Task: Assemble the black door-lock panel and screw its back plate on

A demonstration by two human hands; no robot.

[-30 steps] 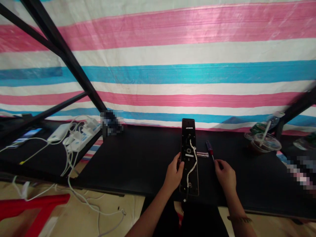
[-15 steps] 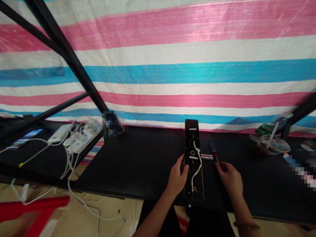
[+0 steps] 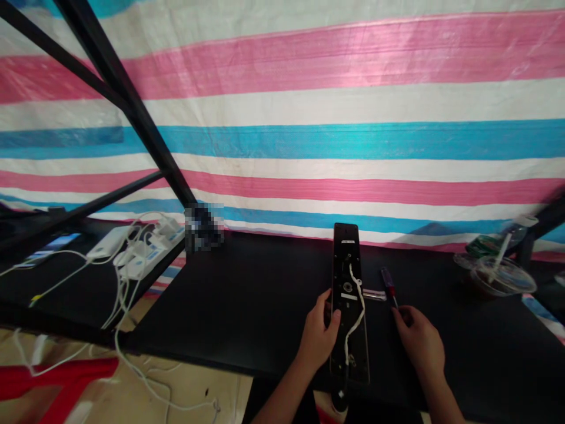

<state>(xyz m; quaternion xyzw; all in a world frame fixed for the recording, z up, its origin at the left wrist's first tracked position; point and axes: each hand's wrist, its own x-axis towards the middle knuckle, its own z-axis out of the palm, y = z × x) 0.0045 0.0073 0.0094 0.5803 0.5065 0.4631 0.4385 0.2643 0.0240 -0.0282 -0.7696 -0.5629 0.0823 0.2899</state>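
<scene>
My left hand grips the left edge of a long black door lock panel, thumb over its face and fingers round the side. The panel's back faces up, with a white wrapped cable running down it and a connector hanging past the near end. A shiny handle sticks out from its right side. Right of that, my right hand pinches the metal shaft of a screwdriver near its tip. The screwdriver's dark purple and red handle points away from me.
A clear plastic cup with a straw stands at the right. On the left are a power strip with tangled white cables, a white power bank and a phone. A black metal post slants up before the striped sheet.
The camera has tilted slightly up, so everything sits lower in the picture. Both hands keep their holds on the panel and the screwdriver.
</scene>
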